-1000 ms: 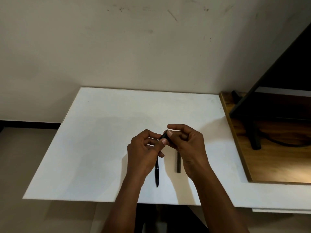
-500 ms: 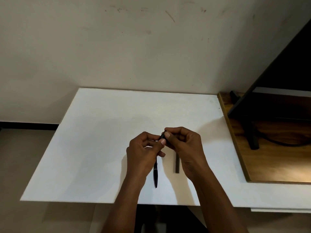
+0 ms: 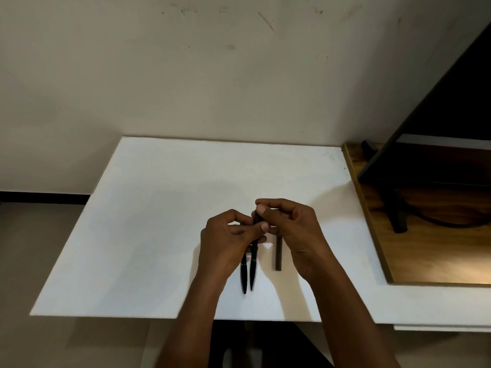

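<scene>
Moved: under the left hand (image 3: 225, 243) two pens show where one did before.
second pen (image 3: 243, 276): by the surface's (image 3: 159, 221) near edge, top hidden.
held pen (image 3: 252, 266): just right of it, tip pointing nearward.
stick (image 3: 278, 254): flat, right of both.
left hand: fingers (image 3: 263, 227) curled, pinching the held pen.
right hand (image 3: 295, 235): pinching its top.

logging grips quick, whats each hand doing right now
left hand: closed, pinching the black pen near its middle
right hand: closed, pinching the same pen's top end
</scene>
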`<move>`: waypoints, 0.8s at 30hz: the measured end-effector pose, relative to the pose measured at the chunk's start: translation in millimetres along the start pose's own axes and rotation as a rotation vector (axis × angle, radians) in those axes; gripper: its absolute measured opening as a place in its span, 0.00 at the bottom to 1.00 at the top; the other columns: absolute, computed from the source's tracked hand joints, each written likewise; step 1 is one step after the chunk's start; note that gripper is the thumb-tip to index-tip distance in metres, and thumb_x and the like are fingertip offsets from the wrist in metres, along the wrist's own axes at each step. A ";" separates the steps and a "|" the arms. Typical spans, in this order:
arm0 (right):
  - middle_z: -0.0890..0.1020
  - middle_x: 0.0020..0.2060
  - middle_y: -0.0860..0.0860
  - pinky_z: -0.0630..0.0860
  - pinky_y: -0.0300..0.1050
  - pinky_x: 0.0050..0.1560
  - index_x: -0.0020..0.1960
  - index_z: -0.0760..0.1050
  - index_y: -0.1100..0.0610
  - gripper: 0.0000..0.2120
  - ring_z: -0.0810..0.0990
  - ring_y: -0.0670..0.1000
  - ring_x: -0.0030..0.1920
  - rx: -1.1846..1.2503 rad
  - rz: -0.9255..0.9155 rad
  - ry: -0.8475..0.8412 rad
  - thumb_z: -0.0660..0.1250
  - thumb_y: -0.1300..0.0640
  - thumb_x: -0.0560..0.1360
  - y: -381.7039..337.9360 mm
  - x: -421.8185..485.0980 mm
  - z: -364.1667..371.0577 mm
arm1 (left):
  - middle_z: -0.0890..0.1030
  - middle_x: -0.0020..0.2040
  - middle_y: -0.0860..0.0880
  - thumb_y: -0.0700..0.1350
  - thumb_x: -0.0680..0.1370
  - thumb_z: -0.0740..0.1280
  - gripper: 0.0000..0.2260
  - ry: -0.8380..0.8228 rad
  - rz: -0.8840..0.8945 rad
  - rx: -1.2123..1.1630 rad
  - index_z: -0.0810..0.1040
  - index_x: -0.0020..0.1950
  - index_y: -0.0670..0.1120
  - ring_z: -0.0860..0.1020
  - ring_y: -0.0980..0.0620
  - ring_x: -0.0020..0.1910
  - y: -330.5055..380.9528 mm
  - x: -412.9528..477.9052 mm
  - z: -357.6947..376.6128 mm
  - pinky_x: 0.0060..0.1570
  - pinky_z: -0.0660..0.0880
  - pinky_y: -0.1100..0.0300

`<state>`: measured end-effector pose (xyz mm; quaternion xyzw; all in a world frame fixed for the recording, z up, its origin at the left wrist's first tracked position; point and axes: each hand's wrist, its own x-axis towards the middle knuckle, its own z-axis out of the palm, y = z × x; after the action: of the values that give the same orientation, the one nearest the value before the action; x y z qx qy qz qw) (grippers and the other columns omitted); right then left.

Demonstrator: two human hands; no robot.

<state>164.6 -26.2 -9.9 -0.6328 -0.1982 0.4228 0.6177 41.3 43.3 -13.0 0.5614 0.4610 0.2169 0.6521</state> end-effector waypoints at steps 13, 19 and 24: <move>0.86 0.34 0.45 0.79 0.40 0.47 0.47 0.84 0.51 0.03 0.84 0.43 0.36 -0.602 -0.136 0.314 0.73 0.54 0.75 11.8 5.9 -0.4 | 0.86 0.38 0.49 0.51 0.75 0.73 0.08 0.399 -0.045 0.338 0.83 0.43 0.46 0.84 0.46 0.42 -13.7 6.4 -18.0 0.49 0.80 0.51; 0.87 0.46 0.48 0.68 0.25 0.44 0.53 0.83 0.54 0.07 0.84 0.47 0.47 -0.817 -0.129 0.283 0.71 0.54 0.77 21.3 7.0 9.3 | 0.82 0.36 0.55 0.58 0.69 0.77 0.14 0.330 -0.098 0.538 0.83 0.41 0.48 0.78 0.56 0.37 -15.0 0.7 -2.4 0.33 0.68 0.63; 0.87 0.48 0.50 0.67 0.33 0.46 0.57 0.82 0.55 0.09 0.84 0.49 0.50 -0.871 -0.143 0.287 0.69 0.55 0.78 22.7 5.6 13.7 | 0.82 0.39 0.54 0.57 0.69 0.78 0.13 0.341 -0.117 0.621 0.82 0.41 0.49 0.79 0.51 0.41 -18.0 -0.7 3.3 0.39 0.69 0.60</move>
<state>150.9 -17.1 -31.5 -0.8701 -0.3129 0.1645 0.3434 39.5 36.0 -29.7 0.6611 0.6385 0.1195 0.3755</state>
